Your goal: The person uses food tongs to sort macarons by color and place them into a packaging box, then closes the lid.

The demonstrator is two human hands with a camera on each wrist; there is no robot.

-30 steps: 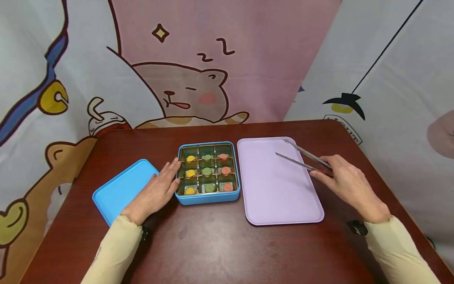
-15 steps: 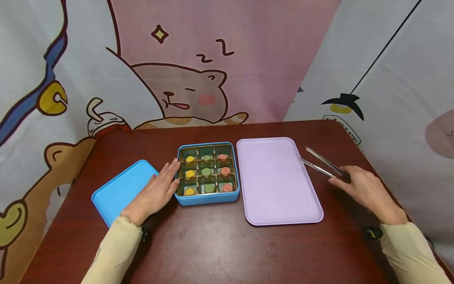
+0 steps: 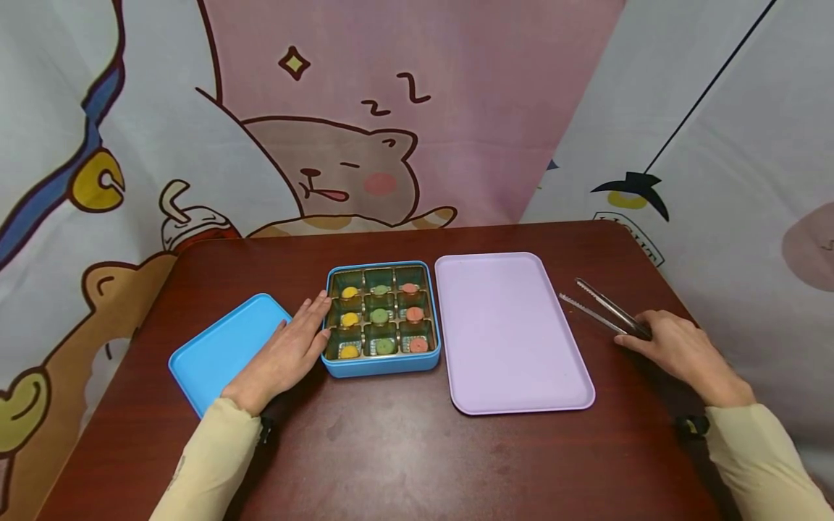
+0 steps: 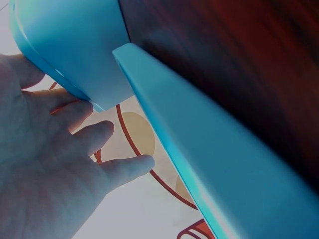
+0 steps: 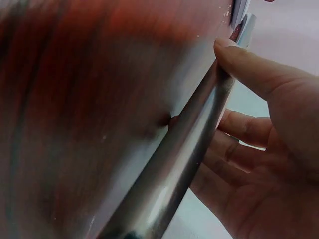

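Observation:
My left hand (image 3: 287,354) lies with straight fingers against the left rim of a blue box (image 3: 381,368); in the left wrist view the fingertips touch that box (image 4: 75,45). Inside it, a gold insert (image 3: 365,324) with three rows of compartments holds small round yellow pieces (image 3: 350,319), green pieces (image 3: 379,316) and pink pieces (image 3: 414,314). My right hand (image 3: 684,354) holds metal tongs (image 3: 619,311) at their hinged end, low over the table right of the lilac tray (image 3: 515,333). Thumb and fingers are on either side of the tongs (image 5: 189,129) in the right wrist view.
A light blue lid (image 3: 228,344) lies slanted at the left, partly under my left forearm. The lilac tray stands close beside the box, its surface bare. All rest on a dark red-brown table (image 3: 404,456), with a cartoon-print cloth (image 3: 495,108) hanging behind.
My right hand has drawn the tongs from over the lilac tray to the right, and lower, beyond its right edge. The left hand, box and lid stay in place.

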